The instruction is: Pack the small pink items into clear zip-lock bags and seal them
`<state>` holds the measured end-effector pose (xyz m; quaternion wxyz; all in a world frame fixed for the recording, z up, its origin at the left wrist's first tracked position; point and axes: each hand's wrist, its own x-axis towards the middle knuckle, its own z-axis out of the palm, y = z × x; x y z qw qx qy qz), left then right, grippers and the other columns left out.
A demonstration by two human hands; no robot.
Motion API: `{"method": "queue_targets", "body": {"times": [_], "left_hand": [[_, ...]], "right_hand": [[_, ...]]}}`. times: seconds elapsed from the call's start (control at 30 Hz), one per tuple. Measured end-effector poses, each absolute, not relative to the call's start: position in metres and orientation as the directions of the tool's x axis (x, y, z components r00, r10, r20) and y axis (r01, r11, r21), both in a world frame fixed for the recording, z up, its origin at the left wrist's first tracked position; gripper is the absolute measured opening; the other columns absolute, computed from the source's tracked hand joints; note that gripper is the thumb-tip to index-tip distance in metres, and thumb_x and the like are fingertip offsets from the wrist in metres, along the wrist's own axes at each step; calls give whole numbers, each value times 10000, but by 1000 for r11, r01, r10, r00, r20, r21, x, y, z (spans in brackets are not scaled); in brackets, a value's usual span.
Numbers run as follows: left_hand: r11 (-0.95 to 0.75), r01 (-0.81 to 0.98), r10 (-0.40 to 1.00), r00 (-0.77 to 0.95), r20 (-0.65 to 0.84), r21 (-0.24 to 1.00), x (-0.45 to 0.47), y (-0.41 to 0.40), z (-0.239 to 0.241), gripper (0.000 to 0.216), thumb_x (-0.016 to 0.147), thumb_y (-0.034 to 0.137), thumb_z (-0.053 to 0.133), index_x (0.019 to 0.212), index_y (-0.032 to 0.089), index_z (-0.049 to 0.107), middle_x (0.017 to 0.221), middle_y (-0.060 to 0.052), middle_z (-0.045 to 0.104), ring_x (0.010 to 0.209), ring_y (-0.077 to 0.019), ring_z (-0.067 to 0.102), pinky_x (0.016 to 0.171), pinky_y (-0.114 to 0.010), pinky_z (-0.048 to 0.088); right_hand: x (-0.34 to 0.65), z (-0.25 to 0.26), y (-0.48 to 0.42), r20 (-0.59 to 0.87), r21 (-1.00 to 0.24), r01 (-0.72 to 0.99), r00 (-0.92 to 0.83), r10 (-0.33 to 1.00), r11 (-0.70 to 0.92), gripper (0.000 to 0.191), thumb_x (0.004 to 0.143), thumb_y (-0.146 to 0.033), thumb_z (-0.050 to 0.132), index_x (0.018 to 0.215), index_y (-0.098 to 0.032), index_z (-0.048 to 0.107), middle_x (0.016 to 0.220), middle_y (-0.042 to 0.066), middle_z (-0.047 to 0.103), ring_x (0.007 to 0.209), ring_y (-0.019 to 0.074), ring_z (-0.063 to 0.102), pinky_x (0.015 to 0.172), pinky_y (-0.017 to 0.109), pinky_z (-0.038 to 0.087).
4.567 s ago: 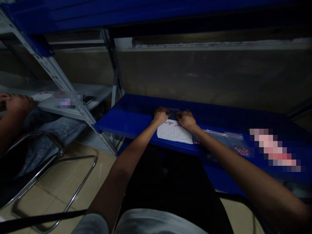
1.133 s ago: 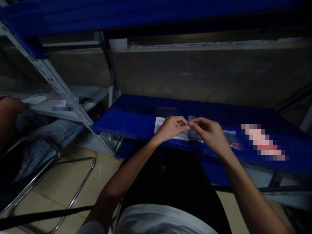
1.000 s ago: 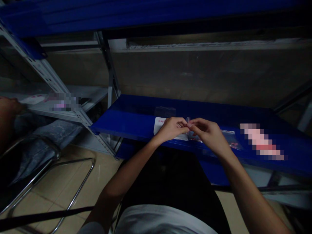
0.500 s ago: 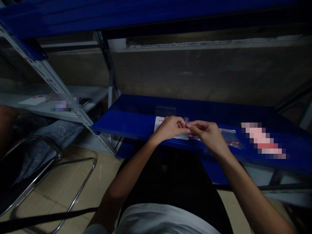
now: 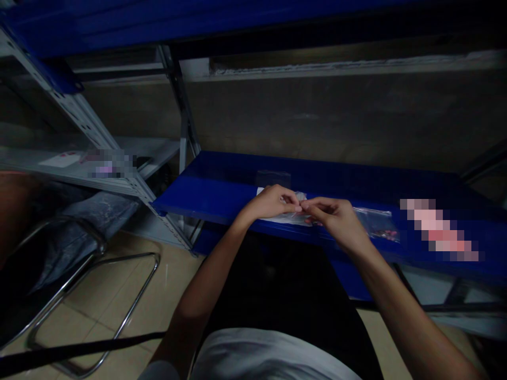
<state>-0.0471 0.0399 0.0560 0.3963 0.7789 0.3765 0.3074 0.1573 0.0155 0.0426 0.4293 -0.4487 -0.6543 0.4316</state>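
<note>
My left hand (image 5: 273,201) and my right hand (image 5: 336,219) meet fingertip to fingertip just above the front of a blue metal shelf (image 5: 222,187). Both pinch a small clear plastic bag (image 5: 301,199) between thumb and fingers; what it holds is too dim to make out. Under my hands lies a white sheet with red marks (image 5: 277,217), mostly hidden by them. To the right of my right hand a clear bag with pink items (image 5: 376,224) lies flat on the shelf. Another small clear bag (image 5: 273,178) rests further back.
A grey slotted shelf (image 5: 79,163) stands at the left with papers on it. A chrome tube chair (image 5: 83,274) sits on the tiled floor, and another person's arm (image 5: 11,211) shows at the left edge. A blue shelf (image 5: 198,21) hangs overhead.
Earlier both fists pressed down on the white sheet; since then my hands have lifted and come together pinching the small clear bag. The other person's hand has dropped out of view.
</note>
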Motion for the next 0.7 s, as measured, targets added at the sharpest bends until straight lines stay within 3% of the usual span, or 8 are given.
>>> {"method": "queue_targets", "body": {"times": [0.17, 0.33, 0.53, 0.7], "left_hand": [[-360, 241, 804, 570, 169, 901, -49, 43, 50, 117, 833, 254, 714, 832, 143, 750, 773, -24, 717, 750, -131, 642, 762, -259, 484], [-324, 187, 813, 556, 172, 927, -48, 42, 49, 119, 843, 249, 696, 837, 133, 719, 814, -41, 723, 735, -128, 642, 764, -264, 494], [-454, 424, 854, 458, 247, 784, -41, 27, 66, 114, 880, 218, 629, 863, 162, 727, 832, -29, 733, 782, -143, 659, 726, -235, 467], [-550, 476, 809, 507, 296, 687, -38, 18, 72, 158, 916, 216, 572, 930, 174, 724, 817, -17, 723, 776, -145, 658, 717, -236, 446]], "right_hand": [[160, 45, 15, 190, -936, 237, -284, 940, 261, 417, 782, -612, 769, 835, -198, 785, 850, 94, 785, 778, 252, 727, 686, 337, 560], [160, 44, 17, 223, -925, 235, -296, 929, 297, 367, 834, -566, 731, 821, -200, 757, 820, 78, 767, 738, 227, 704, 677, 331, 553], [158, 41, 17, 181, -963, 155, -236, 955, 220, 310, 794, -517, 769, 844, -218, 703, 805, 68, 757, 791, 253, 734, 665, 340, 577], [157, 41, 17, 158, -963, 166, -287, 945, 211, 399, 815, -604, 736, 857, -209, 698, 788, 65, 740, 750, 219, 708, 606, 295, 555]]}}
